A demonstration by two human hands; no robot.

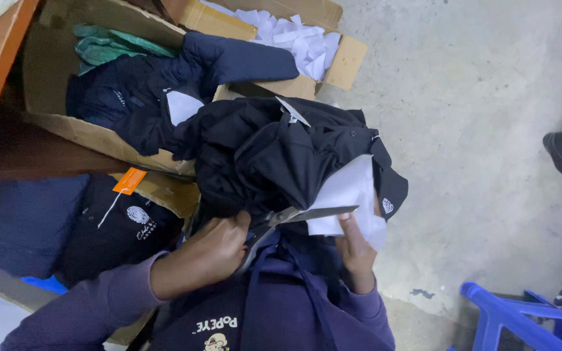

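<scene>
Left hand [206, 250] grips scissors [294, 218], blades lying across white paper [349, 195] tucked in black garment [274, 156]. Right hand [357, 250] pinches the paper just below the blades. Cardboard box [99, 140] of dark clothes sits left of the garment.

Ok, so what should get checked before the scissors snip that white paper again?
1. Scissors gripped by left hand: ok.
2. Blades open at the paper: cannot tell.
3. Right hand holding the paper's lower edge: ok.
4. Right fingers away from the blade: not ok, they sit just under it.
5. Black garment away from the blades: not ok, it lies right against them.
</scene>
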